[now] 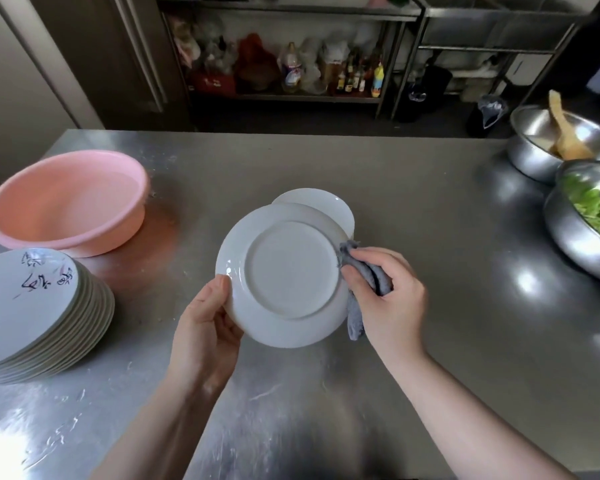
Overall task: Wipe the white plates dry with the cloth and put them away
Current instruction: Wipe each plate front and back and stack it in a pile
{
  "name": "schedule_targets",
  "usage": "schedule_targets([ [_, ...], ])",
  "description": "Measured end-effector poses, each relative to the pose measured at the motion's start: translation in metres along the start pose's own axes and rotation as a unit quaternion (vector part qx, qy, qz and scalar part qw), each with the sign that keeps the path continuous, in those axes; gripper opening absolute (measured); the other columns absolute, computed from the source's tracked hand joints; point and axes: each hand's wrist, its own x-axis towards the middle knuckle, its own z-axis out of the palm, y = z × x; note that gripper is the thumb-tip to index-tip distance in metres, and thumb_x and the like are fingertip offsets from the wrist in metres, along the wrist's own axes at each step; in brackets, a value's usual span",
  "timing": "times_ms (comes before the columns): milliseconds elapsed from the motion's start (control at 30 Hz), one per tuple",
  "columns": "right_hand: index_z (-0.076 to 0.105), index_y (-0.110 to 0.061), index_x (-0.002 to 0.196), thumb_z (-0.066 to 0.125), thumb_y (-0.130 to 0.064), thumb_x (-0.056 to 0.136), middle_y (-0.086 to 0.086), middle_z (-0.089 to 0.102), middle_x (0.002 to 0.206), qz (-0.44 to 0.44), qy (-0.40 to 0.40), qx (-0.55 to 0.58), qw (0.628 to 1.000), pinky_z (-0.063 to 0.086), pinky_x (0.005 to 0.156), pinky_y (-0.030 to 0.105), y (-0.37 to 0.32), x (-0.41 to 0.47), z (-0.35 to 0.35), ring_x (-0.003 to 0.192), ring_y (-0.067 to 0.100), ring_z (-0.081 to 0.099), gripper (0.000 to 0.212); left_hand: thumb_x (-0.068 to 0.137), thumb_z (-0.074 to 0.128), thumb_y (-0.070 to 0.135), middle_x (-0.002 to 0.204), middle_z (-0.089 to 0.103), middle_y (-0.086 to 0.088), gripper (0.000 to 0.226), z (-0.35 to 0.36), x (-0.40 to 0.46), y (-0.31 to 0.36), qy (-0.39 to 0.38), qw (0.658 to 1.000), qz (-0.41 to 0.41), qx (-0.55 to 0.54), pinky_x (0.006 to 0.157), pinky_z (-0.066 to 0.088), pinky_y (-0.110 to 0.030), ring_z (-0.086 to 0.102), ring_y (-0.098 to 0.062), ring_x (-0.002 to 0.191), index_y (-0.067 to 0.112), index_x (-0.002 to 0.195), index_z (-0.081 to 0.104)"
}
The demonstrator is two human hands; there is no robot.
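Left hand [207, 327] pinches white plate [284, 271] by its rim, underside up, above worktop [430, 237]. Right hand [388, 289] clamps grey cloth [368, 271] against the right rim. Glazed, rigid, likely slippery (breakable); keep rim grip.

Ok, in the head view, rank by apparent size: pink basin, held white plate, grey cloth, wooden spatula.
1. pink basin
2. held white plate, nearer the camera, so its true size against the basin is unsure
3 and 4. grey cloth and wooden spatula look alike; the cloth is bunched, so no ranking.
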Motion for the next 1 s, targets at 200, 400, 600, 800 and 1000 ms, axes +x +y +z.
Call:
schedule_targets([
  [200,0.074,-0.011,0.093,0.074,-0.001,0.079,-0.004,0.069,0.099,0.005,0.045,-0.029,0.999,0.044,0.086,0.013,-0.002,-0.013,0.004,0.095,0.005,0.064,0.017,0.094,0.050,0.024,0.059,0.054,0.009,0.036,-0.004,-0.005,-0.005,-0.037,0.997,0.013,0.068,0.047,0.043,-0.015,0.048,-0.004,0.052,0.022,0.061,0.063],
  [400,0.074,-0.010,0.098,0.072,-0.002,0.081,-0.006,0.069,0.103,0.027,0.048,0.002,0.998,0.045,0.088,0.014,-0.006,-0.007,0.005,0.099,0.003,0.064,0.019,0.083,0.067,0.024,0.064,0.063,0.004,0.012,0.003,-0.007,0.002,-0.087,0.987,0.045,0.128,0.048,0.043,-0.015,0.054,-0.006,0.054,0.017,0.074,0.071],
  [600,0.076,-0.014,0.094,0.076,-0.004,0.077,-0.007,0.070,0.102,-0.105,-0.051,-0.072,0.991,0.045,0.091,0.017,-0.012,0.007,0.008,0.099,0.011,0.062,0.020,0.080,0.064,0.029,0.069,0.064,0.000,0.016,0.014,-0.007,0.000,-0.098,0.984,0.024,0.143,0.050,0.042,-0.016,0.054,-0.009,0.057,0.020,0.071,0.072],
  [800,0.077,-0.018,0.094,0.074,-0.006,0.078,-0.011,0.069,0.101,-0.076,-0.084,-0.101,0.988,0.041,0.090,0.011,-0.021,0.019,0.012,0.099,0.005,0.060,0.020,0.079,0.064,0.029,0.069,0.065,0.001,0.015,0.017,-0.009,-0.007,-0.092,0.987,-0.002,0.132,0.050,0.044,-0.017,0.056,-0.010,0.057,0.019,0.072,0.071],
  [1000,0.077,-0.016,0.095,0.074,-0.007,0.080,-0.008,0.070,0.101,-0.086,-0.112,-0.083,0.987,0.043,0.091,0.015,-0.023,0.028,0.011,0.101,0.012,0.061,0.017,0.080,0.065,0.028,0.075,0.068,-0.002,0.013,0.016,-0.008,-0.005,-0.108,0.982,0.016,0.155,0.055,0.048,-0.020,0.060,-0.012,0.063,0.018,0.077,0.073],
])
